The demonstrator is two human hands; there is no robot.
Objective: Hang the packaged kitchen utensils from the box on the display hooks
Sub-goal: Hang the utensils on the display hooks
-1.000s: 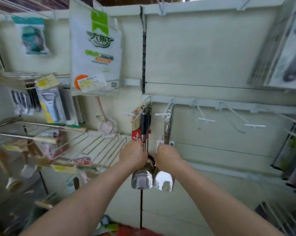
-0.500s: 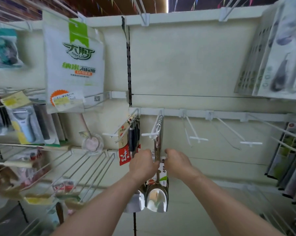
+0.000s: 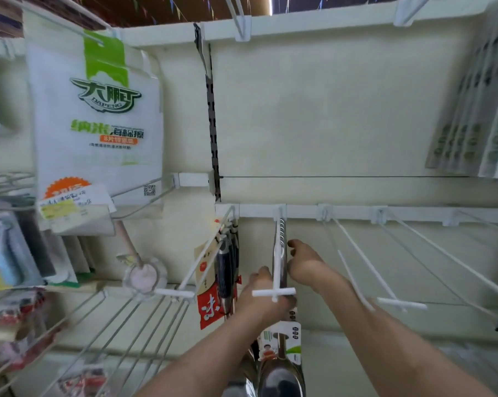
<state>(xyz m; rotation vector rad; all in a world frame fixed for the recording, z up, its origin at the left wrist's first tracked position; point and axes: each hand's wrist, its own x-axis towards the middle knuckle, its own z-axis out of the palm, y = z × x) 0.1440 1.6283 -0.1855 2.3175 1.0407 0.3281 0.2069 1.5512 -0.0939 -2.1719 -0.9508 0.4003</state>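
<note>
The steel ladles (image 3: 280, 376) hang vertically on the hook (image 3: 273, 292), shiny bowls down, with white-green cards. The left grip (image 3: 259, 299) clasps a handle; for the right grip (image 3: 305, 267), I cannot tell.

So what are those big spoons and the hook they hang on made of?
The spoons look like polished metal, likely stainless steel: the bowl mirrors the room. Their label seems to be glossy printed card. The hook looks like white-coated wire with a plastic-looking crossbar. Whether the coating is paint or plastic, I cannot tell.
</note>
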